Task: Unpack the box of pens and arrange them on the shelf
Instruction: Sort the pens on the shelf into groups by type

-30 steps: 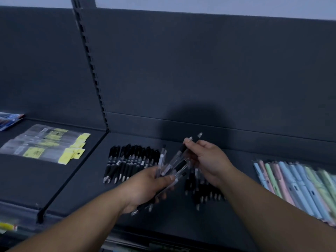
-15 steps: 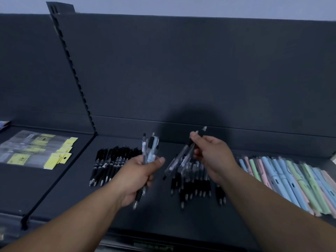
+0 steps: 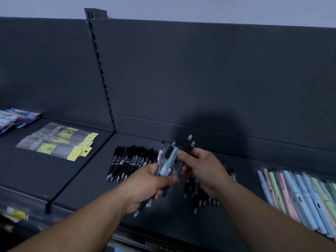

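Observation:
My left hand (image 3: 147, 186) grips a bundle of clear-and-black pens (image 3: 168, 160) above the dark shelf (image 3: 87, 182). My right hand (image 3: 201, 169) pinches the upper ends of a couple of pens (image 3: 188, 146) that touch the bundle. A row of black pens (image 3: 127, 161) lies on the shelf to the left of my hands. Another group of black pens (image 3: 196, 197) lies below my right hand, partly hidden by it. No box is in view.
Pastel pens in wrappers (image 3: 300, 195) lie at the right. Clear packets with yellow tags (image 3: 60, 142) and blue packets (image 3: 16, 119) lie on the left section, beyond a black divider rail (image 3: 78, 171). The shelf's back panel (image 3: 200, 79) rises behind.
My hands were apart half a second ago, each with its own pens. They have come together again, the right hand's pens now against the left hand's bundle.

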Available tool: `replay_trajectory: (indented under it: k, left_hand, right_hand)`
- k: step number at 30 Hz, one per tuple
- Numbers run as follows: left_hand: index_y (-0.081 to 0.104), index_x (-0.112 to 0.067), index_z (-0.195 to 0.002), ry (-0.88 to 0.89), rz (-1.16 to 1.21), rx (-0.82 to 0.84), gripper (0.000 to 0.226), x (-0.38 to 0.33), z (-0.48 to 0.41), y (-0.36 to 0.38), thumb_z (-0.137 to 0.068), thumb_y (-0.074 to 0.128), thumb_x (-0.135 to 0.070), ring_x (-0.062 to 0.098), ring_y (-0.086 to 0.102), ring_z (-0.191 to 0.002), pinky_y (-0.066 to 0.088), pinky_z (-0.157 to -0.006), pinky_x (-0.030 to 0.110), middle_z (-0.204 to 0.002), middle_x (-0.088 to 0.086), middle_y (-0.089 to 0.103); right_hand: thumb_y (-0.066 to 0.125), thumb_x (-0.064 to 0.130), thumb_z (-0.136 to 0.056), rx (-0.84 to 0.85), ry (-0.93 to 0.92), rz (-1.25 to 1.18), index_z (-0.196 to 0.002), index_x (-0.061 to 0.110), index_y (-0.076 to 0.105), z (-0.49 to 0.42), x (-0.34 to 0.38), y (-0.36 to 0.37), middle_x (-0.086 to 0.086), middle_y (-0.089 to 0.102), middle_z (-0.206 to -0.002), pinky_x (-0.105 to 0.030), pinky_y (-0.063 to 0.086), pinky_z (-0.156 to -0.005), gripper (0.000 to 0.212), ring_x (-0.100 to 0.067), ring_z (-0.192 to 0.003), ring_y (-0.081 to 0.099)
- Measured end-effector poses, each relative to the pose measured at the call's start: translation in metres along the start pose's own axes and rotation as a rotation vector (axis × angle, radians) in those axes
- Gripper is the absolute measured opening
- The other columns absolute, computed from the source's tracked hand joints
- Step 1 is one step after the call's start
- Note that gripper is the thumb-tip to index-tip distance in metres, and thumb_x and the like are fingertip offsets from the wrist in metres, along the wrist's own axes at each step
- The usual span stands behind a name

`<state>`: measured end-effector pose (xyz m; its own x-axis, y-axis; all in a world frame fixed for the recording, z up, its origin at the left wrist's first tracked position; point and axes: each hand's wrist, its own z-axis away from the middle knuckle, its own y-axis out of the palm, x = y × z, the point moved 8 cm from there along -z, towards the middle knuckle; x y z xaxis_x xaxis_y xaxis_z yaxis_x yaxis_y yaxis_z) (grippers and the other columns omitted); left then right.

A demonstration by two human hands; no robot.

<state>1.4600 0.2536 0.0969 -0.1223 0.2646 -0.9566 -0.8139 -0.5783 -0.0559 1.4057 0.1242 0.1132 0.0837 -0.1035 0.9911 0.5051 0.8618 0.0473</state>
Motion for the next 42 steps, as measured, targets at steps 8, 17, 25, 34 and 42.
replay_trajectory:
  k: [8, 17, 25, 34, 42]
  left_hand:
    - [0.065, -0.009, -0.102, -0.098, 0.237, -0.479, 0.017, 0.036, 0.008, -0.09, -0.086, 0.068, -0.012, 0.008, 0.044, -0.048, 0.039, -0.044, 0.021, -0.082, 0.006, 0.062]
    - [0.059, -0.01, -0.096, -0.136, 0.385, -0.362, 0.009, 0.047, 0.007, -0.091, -0.091, 0.062, -0.017, 0.007, 0.05, -0.047, 0.041, -0.04, 0.02, -0.077, 0.004, 0.066]
    - [0.06, -0.011, -0.096, -0.146, 0.347, -0.167, 0.012, 0.034, -0.021, -0.037, -0.091, 0.062, -0.022, 0.007, 0.054, -0.051, 0.045, -0.048, 0.022, -0.071, 0.0, 0.065]
    - [0.06, -0.006, -0.099, -0.187, 0.42, 0.028, 0.011, 0.013, -0.045, 0.046, -0.094, 0.058, -0.015, 0.009, 0.062, -0.057, 0.054, -0.054, 0.024, -0.075, 0.003, 0.07]
    - [0.059, -0.009, -0.118, -0.219, 0.454, 0.137, 0.029, 0.008, -0.041, 0.076, -0.092, 0.059, -0.021, 0.012, 0.063, -0.062, 0.055, -0.056, 0.026, -0.081, 0.003, 0.069]
  right_hand:
    - [0.071, 0.02, -0.084, -0.178, -0.251, 0.341, -0.082, 0.026, 0.067, -0.019, 0.016, 0.005, 0.002, 0.07, -0.077, -0.015, 0.05, -0.067, 0.007, -0.006, -0.071, 0.067]
    - [0.071, 0.009, -0.084, -0.234, -0.666, 0.926, -0.098, 0.01, 0.071, -0.009, 0.023, 0.026, -0.002, 0.057, -0.096, -0.012, 0.044, -0.081, 0.014, -0.008, -0.079, 0.057]
    - [0.071, 0.003, -0.082, -0.418, -0.62, 1.12, -0.096, 0.011, 0.068, 0.027, 0.015, -0.058, 0.001, 0.057, -0.097, -0.017, 0.042, -0.076, 0.017, -0.016, -0.081, 0.061]
    - [0.068, 0.037, -0.079, 0.114, -0.257, 1.217, -0.129, 0.032, 0.057, 0.042, -0.046, -0.083, 0.017, 0.04, -0.134, -0.009, 0.027, -0.105, 0.051, 0.0, -0.125, 0.04]
    - [0.062, 0.036, -0.086, -0.021, -0.309, 0.963, -0.118, 0.031, 0.063, 0.045, -0.026, -0.092, 0.024, 0.052, -0.117, -0.002, 0.03, -0.093, 0.032, 0.007, -0.109, 0.05]
